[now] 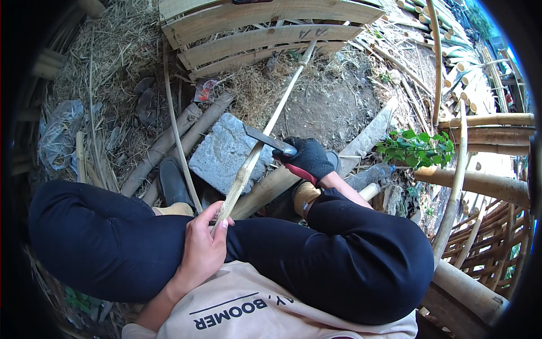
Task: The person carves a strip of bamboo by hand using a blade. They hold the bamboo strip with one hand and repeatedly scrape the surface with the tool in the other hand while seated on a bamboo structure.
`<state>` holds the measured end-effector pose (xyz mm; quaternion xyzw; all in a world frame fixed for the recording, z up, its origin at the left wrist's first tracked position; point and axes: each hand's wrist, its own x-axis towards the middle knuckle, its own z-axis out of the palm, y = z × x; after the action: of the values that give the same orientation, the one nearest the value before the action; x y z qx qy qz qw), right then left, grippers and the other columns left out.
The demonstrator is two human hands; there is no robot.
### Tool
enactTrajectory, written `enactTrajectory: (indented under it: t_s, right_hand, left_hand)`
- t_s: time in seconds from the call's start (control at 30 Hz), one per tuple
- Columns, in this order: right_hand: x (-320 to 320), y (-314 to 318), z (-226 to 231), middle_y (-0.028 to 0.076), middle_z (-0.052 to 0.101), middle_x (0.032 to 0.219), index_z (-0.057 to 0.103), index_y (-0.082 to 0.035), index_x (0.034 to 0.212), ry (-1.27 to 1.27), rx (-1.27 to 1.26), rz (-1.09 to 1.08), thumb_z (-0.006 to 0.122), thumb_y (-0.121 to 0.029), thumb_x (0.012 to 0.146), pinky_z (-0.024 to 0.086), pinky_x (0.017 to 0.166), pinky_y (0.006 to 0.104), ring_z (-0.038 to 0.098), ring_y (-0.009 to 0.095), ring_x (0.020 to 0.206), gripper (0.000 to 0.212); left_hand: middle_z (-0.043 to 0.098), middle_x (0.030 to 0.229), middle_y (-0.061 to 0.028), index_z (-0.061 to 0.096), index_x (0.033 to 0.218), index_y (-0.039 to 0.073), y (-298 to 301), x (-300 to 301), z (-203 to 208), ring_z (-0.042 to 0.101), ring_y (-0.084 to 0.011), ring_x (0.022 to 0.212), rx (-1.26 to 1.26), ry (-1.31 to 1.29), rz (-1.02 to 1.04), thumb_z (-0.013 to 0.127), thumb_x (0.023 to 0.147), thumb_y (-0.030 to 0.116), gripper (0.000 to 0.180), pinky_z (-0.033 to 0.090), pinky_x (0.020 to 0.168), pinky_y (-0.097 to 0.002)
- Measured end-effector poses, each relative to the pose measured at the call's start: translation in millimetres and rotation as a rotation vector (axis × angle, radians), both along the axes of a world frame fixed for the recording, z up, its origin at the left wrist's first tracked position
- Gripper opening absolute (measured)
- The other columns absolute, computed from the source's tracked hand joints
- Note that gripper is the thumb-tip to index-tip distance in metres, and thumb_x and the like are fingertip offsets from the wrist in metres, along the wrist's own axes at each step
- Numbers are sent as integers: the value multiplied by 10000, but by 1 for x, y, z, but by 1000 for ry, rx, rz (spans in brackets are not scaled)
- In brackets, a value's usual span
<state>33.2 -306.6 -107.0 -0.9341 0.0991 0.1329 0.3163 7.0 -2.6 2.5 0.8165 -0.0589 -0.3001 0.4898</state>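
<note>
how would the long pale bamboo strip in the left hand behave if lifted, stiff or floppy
The long pale bamboo strip is probably stiff with some spring, since it runs nearly straight over the grey block. Being slim, it's likely light for its length. Its rough, fibrous near end may shed splinters.

Dark block capitals ran across the front of the person's pale beige shirt (254,319), upside down in this view, with a thin dark line (224,303) along them; their right end bent into the folds. Dark marks stood on two slats of the wooden crate (243,39), too unclear to read.
</note>
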Motion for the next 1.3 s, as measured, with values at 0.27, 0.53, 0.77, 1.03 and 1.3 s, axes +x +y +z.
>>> enactTrajectory:
  t_s: [0.27,0.53,0.77,1.03,1.3]
  right_hand:
    - [-11,-6,-2,150,746,902,738,-184,1104,-83,64,80,742,-476,872,565,760,450,722,376,855,372]
    - [-6,-8,-5,143,748,914,761,-199,1024,50,-39,100,714,-351,858,570,789,455,722,372,875,230]
    - [0,-11,-19,146,752,923,770,-198,1021,84,-117,71,705,-334,833,573,809,465,722,370,898,241]
    - [6,-13,-20,139,752,918,776,-202,1005,42,-152,71,717,-321,812,575,801,462,724,361,887,234]
    - [7,-14,-25,140,748,891,779,-214,1008,-3,-174,73,715,-341,817,573,792,467,722,371,857,239]
  left_hand:
    - [720,923,-114,601,1293,-63,-1,-2,2,613,-75,659,-35,125,93,554,987,-11,314,484,582,-253]
    - [720,925,-212,596,1240,-82,-3,-4,-4,728,-318,828,18,-18,27,562,963,-13,288,554,735,-376]
    - [705,1020,-272,595,1247,-73,-2,-7,-9,697,-439,953,76,-59,28,609,952,33,313,538,863,-446]
    - [719,1025,-246,582,1294,-107,1,-5,-9,726,-215,830,129,-222,-66,619,969,26,354,559,748,-328]
    - [717,1015,-259,591,1284,-103,-3,-2,-3,730,-235,807,138,-195,-70,617,966,24,344,559,747,-348]
